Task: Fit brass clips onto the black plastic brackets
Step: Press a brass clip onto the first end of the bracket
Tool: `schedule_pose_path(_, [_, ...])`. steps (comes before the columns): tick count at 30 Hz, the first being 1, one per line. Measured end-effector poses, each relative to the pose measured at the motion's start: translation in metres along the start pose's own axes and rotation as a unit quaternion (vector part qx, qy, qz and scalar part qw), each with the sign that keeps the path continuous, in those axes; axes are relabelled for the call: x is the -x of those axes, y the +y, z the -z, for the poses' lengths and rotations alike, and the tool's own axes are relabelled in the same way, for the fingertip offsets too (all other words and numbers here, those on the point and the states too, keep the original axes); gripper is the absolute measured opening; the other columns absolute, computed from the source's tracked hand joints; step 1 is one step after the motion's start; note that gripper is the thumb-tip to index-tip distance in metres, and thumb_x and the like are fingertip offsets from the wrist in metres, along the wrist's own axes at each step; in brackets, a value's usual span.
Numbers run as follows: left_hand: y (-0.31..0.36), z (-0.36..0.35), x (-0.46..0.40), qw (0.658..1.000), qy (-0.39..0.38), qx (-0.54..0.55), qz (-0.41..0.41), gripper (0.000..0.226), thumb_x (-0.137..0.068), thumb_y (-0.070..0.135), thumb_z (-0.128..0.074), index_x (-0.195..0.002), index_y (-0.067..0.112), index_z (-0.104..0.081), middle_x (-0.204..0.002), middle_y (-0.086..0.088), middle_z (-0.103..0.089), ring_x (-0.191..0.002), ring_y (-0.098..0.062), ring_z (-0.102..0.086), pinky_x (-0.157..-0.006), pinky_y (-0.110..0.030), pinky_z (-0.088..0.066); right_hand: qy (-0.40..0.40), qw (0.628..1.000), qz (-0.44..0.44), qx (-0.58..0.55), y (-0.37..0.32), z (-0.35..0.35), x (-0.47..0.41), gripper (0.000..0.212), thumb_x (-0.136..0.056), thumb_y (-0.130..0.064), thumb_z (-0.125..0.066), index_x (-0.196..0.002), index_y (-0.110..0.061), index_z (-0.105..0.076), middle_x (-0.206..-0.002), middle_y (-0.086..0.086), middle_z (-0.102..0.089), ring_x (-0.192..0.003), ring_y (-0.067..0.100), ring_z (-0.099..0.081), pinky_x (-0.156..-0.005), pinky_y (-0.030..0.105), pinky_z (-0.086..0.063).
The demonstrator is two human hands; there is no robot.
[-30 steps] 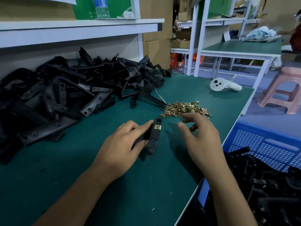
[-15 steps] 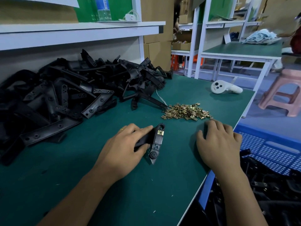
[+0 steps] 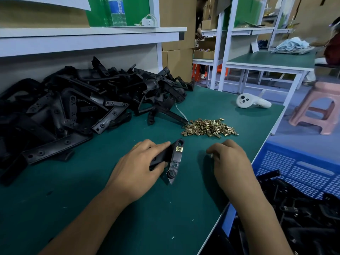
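My left hand (image 3: 139, 162) grips a black plastic bracket (image 3: 175, 161) lying on the green table, near its front middle. One brass clip (image 3: 178, 148) sits fitted near the bracket's far end. A short way to the right, my right hand (image 3: 230, 159) is curled, and a small metallic piece shows at its fingertips (image 3: 212, 155); it looks like a brass clip. Just beyond both hands lies a loose pile of brass clips (image 3: 209, 127). A big heap of black brackets (image 3: 73, 107) fills the table's left and back.
A blue crate (image 3: 298, 168) holding black brackets stands below the table's right edge (image 3: 257, 155). A white controller (image 3: 252, 102) lies at the far right of the table. A pink stool (image 3: 320, 109) stands on the floor. On the shelf above is a water bottle (image 3: 116, 11).
My right hand left the clip pile, drew back to the table's right edge, then came left toward the bracket. The left hand kept hold of the bracket, shifting it slightly.
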State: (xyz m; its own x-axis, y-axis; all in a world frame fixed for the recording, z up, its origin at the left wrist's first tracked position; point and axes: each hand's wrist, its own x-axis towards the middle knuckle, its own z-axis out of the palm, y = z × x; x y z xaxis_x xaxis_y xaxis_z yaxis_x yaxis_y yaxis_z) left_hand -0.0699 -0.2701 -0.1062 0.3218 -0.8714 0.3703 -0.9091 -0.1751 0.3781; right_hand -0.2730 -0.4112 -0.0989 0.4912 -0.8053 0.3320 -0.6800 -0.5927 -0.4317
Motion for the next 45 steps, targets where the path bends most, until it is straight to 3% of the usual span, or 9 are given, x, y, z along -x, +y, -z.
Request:
schedule_pose_path(4, [-0.001,0.0,0.0,1.0,0.001,-0.001,-0.001,0.059,-0.099,0.041,-0.06,-0.152,0.051,-0.036,-0.111,0.026,-0.045,-0.106,0.002,-0.046,-0.086,-0.034,-0.052,-0.018,0.999,0.025,-0.044,-0.007,0.001,0.005,0.028,-0.097,-0.005,-0.059,-0.111,-0.023,-0.075,-0.106,0.001,-0.058,-0.092,0.018,-0.058,-0.078,0.02,-0.043])
schedule_pose_path(7, [-0.003,0.0,-0.001,1.0,0.015,-0.003,0.003,0.06,-0.1,0.041,-0.06,-0.153,0.049,-0.035,-0.11,0.025,-0.045,-0.105,0.0,-0.047,-0.084,-0.035,-0.053,0.015,0.97,-0.032,-0.24,-0.018,-0.001,0.01,0.02,-0.096,-0.008,-0.065,-0.091,-0.026,-0.071,-0.084,-0.009,-0.07,-0.078,0.008,-0.069,-0.077,0.021,-0.053])
schedule_pose_path(10, [-0.004,0.001,-0.002,0.999,0.038,-0.006,0.014,0.061,-0.1,0.042,-0.059,-0.154,0.049,-0.032,-0.111,0.024,-0.045,-0.105,0.0,-0.048,-0.082,-0.036,-0.054,0.004,0.888,-0.1,-0.448,-0.031,-0.008,0.011,0.014,-0.096,0.0,-0.066,-0.09,-0.013,-0.069,-0.084,0.003,-0.074,-0.076,0.016,-0.077,-0.08,0.038,-0.063])
schedule_pose_path(13, [-0.003,0.001,-0.002,0.998,0.054,-0.016,0.019,0.064,-0.099,0.046,-0.059,-0.154,0.053,-0.028,-0.106,0.021,-0.043,-0.097,-0.003,-0.051,-0.077,-0.037,-0.056,-0.041,0.74,-0.143,-0.656,-0.045,-0.01,0.014,0.004,-0.094,0.005,-0.068,-0.097,0.003,-0.068,-0.089,0.027,-0.068,-0.087,0.032,-0.078,-0.08,0.035,-0.064])
schedule_pose_path(18, [-0.005,0.002,-0.001,0.997,0.072,-0.007,0.035,0.063,-0.1,0.047,-0.056,-0.153,0.057,-0.023,-0.101,0.018,-0.042,-0.091,-0.005,-0.053,-0.074,-0.04,-0.055,-0.093,0.675,-0.15,-0.716,-0.055,-0.012,0.02,0.007,-0.091,0.003,-0.071,-0.097,0.001,-0.07,-0.085,0.024,-0.071,-0.085,0.03,-0.075,-0.078,0.035,-0.063])
schedule_pose_path(21, [-0.004,0.002,-0.002,0.997,0.073,-0.007,0.035,0.063,-0.1,0.045,-0.054,-0.154,0.056,-0.022,-0.1,0.018,-0.041,-0.088,-0.005,-0.052,-0.073,-0.039,-0.055,-0.093,0.674,-0.15,-0.718,-0.057,-0.012,0.02,0.005,-0.091,0.005,-0.07,-0.095,0.002,-0.07,-0.083,0.022,-0.072,-0.08,0.027,-0.076,-0.073,0.031,-0.062])
schedule_pose_path(26, [-0.005,0.002,-0.001,0.996,0.076,-0.01,0.039,0.063,-0.1,0.046,-0.05,-0.155,0.056,-0.02,-0.098,0.015,-0.04,-0.085,-0.006,-0.049,-0.069,-0.037,-0.052,-0.122,0.71,-0.144,-0.679,-0.056,-0.011,0.022,0.004,-0.09,0.006,-0.071,-0.093,0.004,-0.071,-0.081,0.021,-0.075,-0.078,0.028,-0.076,-0.07,0.03,-0.063])
schedule_pose_path(32, [-0.002,0.003,0.0,0.997,0.066,-0.033,0.027,0.066,-0.1,0.042,-0.056,-0.155,0.055,-0.024,-0.098,0.015,-0.039,-0.082,-0.008,-0.049,-0.065,-0.041,-0.054,-0.085,0.692,-0.159,-0.699,-0.059,-0.011,0.022,0.005,-0.091,0.005,-0.071,-0.096,0.006,-0.069,-0.081,0.02,-0.073,-0.075,0.025,-0.075,-0.07,0.029,-0.062])
schedule_pose_path(45, [0.001,0.006,0.001,0.997,0.063,-0.035,0.022,0.063,-0.099,0.04,-0.054,-0.155,0.053,-0.03,-0.098,0.014,-0.041,-0.085,-0.011,-0.049,-0.064,-0.043,-0.053,-0.093,0.732,-0.118,-0.664,-0.057,-0.013,0.022,0.008,-0.088,0.005,-0.075,-0.093,0.006,-0.068,-0.076,0.025,-0.071,-0.064,0.025,-0.07,-0.066,0.031,-0.062])
